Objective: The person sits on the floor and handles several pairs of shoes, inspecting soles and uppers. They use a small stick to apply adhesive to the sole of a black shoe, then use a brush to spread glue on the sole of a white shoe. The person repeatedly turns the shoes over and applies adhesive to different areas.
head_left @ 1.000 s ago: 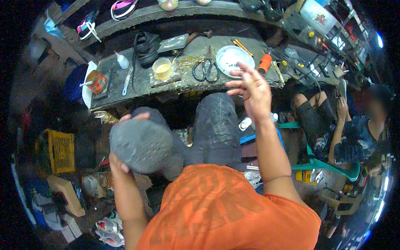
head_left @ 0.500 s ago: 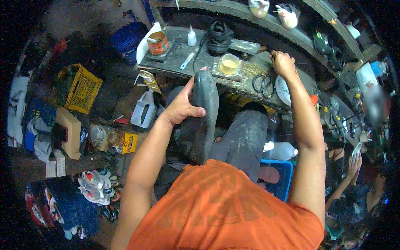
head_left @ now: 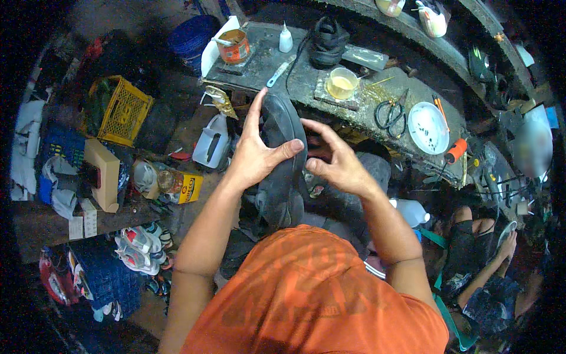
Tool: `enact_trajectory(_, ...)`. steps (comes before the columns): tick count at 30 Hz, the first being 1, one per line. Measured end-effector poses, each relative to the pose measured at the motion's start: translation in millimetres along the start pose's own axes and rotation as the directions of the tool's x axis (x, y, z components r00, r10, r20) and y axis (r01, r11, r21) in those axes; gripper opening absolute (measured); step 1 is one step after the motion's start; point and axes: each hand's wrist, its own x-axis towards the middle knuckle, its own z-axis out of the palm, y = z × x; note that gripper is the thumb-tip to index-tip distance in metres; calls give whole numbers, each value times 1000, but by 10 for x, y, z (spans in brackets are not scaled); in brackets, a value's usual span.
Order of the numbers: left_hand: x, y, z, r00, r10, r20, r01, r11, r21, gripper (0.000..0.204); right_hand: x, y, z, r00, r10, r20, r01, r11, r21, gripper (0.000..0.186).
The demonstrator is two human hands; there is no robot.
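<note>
My left hand (head_left: 259, 154) grips a black shoe (head_left: 282, 135) upright before my chest, with its thumb pressed across the shoe and its fingers along the left side. My right hand (head_left: 339, 162) is at the shoe's right edge, fingers apart and curved, the index fingertip touching or nearly touching it. The shoe's lower end rests close to my orange shirt (head_left: 312, 283), over my lap. On the workbench (head_left: 259, 76) beyond lie a light-blue-handled tool (head_left: 279, 72), a clear tub of yellowish liquid (head_left: 342, 84) and black-handled scissors (head_left: 390, 115).
An orange can (head_left: 234, 48), a white nozzle bottle (head_left: 285, 40) and a white plate (head_left: 428, 128) are also on the bench. A yellow crate (head_left: 125, 112) and several shoes (head_left: 138, 251) stand at left. At right, another person's hand (head_left: 506, 245) holds a shoe.
My right hand has come from the bench's far right back to the shoe. The shoe has turned in my left hand and shows a different side. The view has shifted slightly.
</note>
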Motion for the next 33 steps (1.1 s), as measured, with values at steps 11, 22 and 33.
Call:
enact_trajectory(11, -102, -7, 214, 988, 152, -32, -147, 982, 117, 106, -40, 206, 380, 947, -156, -281, 210, 962, 173, 75)
enact_trajectory(22, 204, -550, 364, 1000, -6, -25, 5, 1000, -30, 81, 171, 678, 260, 897, -25, -440, 99, 984, 147, 46)
enact_trajectory(33, 115, -682, 230, 998, 54, 36, -51, 996, -76, 63, 48, 907, 327, 854, -114, -507, 192, 976, 103, 42)
